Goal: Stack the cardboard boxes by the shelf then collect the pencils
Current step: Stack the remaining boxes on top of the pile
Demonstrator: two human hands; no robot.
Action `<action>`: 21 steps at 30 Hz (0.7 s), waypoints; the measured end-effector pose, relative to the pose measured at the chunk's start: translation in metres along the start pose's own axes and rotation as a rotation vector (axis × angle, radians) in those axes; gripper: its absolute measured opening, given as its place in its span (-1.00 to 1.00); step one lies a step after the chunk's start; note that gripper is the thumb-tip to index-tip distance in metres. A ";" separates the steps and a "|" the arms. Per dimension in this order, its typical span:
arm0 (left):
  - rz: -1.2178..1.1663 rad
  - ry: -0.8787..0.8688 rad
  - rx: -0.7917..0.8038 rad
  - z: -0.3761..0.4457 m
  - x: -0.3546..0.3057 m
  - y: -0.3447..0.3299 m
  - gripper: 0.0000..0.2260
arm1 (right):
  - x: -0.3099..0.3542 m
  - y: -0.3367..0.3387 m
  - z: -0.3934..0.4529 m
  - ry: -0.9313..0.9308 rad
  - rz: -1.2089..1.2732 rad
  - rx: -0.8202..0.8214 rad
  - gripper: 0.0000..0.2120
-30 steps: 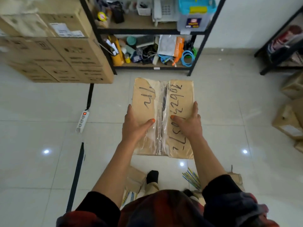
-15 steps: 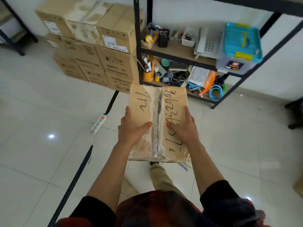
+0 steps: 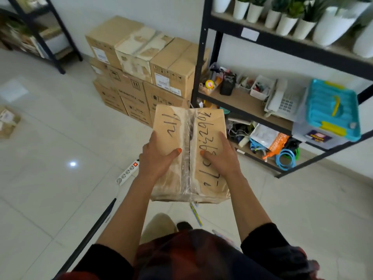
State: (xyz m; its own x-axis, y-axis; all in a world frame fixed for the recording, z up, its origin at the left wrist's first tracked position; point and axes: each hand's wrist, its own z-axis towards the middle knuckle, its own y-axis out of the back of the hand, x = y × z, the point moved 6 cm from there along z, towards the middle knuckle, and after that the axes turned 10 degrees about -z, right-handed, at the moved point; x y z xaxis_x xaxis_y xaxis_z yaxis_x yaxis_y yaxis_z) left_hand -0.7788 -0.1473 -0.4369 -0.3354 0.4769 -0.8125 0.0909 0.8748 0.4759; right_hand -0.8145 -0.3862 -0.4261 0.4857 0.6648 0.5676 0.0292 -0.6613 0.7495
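I carry a taped cardboard box (image 3: 212,126) with black handwriting, lifted off the floor in front of me. My left hand (image 3: 157,158) grips its left side, thumb lying on top. My right hand (image 3: 222,158) grips the right side the same way. A stack of brown cardboard boxes (image 3: 141,77) stands against the wall, left of the black shelf (image 3: 201,57). Pencils (image 3: 195,213) lie on the tiled floor just under the carried box, partly hidden by it.
A white power strip (image 3: 128,172) and a black cable (image 3: 90,233) lie on the floor at my left. The shelf holds a phone (image 3: 280,100), a turquoise-lidded bin (image 3: 331,116), clutter and white plant pots (image 3: 286,17). Another small box (image 3: 8,122) sits far left.
The box has come up from the floor and moved with me toward the box stack and shelf. The view has tilted up, showing the plant pots. Both hands keep the same grip.
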 end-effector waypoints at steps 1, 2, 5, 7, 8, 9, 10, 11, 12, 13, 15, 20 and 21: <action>-0.013 0.000 -0.001 0.007 -0.002 0.005 -0.06 | 0.009 0.001 0.007 0.011 -0.007 -0.003 -0.15; -0.028 0.001 -0.003 0.014 -0.004 0.011 -0.07 | 0.019 0.002 0.014 0.022 -0.009 -0.001 -0.16; -0.074 0.008 -0.014 0.044 -0.003 0.037 -0.08 | 0.056 -0.006 0.039 0.044 -0.014 0.028 -0.17; -0.102 0.013 -0.016 0.068 -0.004 0.057 -0.09 | 0.086 -0.015 0.059 0.055 -0.009 0.037 -0.17; -0.118 0.005 -0.020 0.083 -0.003 0.069 -0.10 | 0.103 -0.021 0.070 0.070 -0.005 0.035 -0.17; -0.127 -0.005 -0.023 0.097 -0.004 0.080 -0.11 | 0.119 -0.027 0.080 0.082 -0.002 0.035 -0.17; -0.130 -0.008 -0.024 0.111 -0.005 0.092 -0.12 | 0.134 -0.033 0.090 0.093 -0.001 0.032 -0.17; -0.128 -0.012 -0.028 0.125 -0.008 0.105 -0.12 | 0.151 -0.038 0.098 0.099 0.004 0.033 -0.16; -0.131 -0.023 -0.038 0.141 -0.010 0.119 -0.12 | 0.168 -0.044 0.108 0.113 0.012 0.030 -0.16; -0.131 -0.040 -0.047 0.160 -0.015 0.134 -0.11 | 0.189 -0.050 0.118 0.127 0.022 0.023 -0.16; -0.131 -0.059 -0.052 0.192 -0.025 0.162 -0.06 | 0.226 -0.056 0.136 0.157 0.045 0.001 -0.17; -0.175 -0.096 -0.056 0.261 -0.051 0.221 -0.07 | 0.305 -0.064 0.169 0.187 0.103 -0.042 -0.20; -0.187 -0.118 -0.056 0.272 -0.059 0.228 -0.09 | 0.314 -0.063 0.177 0.188 0.109 -0.062 -0.21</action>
State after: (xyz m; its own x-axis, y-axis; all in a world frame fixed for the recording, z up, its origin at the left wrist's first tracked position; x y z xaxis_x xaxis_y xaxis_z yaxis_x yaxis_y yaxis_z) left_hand -0.4830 0.0476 -0.3724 -0.2294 0.3161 -0.9206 -0.0158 0.9444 0.3283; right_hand -0.5098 -0.1977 -0.3551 0.3116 0.6477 0.6953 -0.0709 -0.7138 0.6967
